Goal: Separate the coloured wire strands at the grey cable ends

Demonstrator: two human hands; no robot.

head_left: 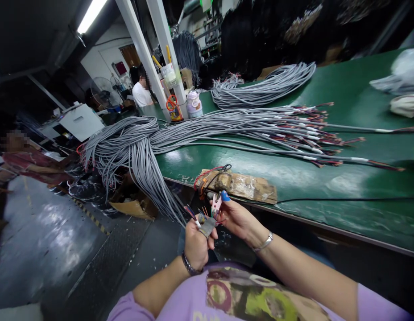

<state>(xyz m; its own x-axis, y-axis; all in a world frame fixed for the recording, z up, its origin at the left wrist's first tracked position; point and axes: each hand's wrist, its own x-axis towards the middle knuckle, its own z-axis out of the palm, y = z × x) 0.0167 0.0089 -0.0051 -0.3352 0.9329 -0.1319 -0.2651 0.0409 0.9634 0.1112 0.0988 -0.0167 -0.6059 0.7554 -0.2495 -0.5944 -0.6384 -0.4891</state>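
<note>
My left hand [196,248] is closed around the end of a grey cable, whose thin coloured wires [190,212] fan out above the fist. A grey wrapping [207,227] covers what seems to be its thumb. Close beside it, my right hand [240,220] pinches a small pink clip-like tool [216,205] near the wire ends. Blue tape [225,196] is wound on one right fingertip. Whether the tool touches a wire is too small to tell. Grey cables [167,196] hang from the bench edge towards my left hand.
On the green bench [361,200] lie a long spread of grey cables [207,122] and a coiled bundle [267,87]. A taped cardboard piece [250,185] sits at the front edge. Further back are a bottle [194,104] and orange-handled scissors [172,103]. Two people are at left.
</note>
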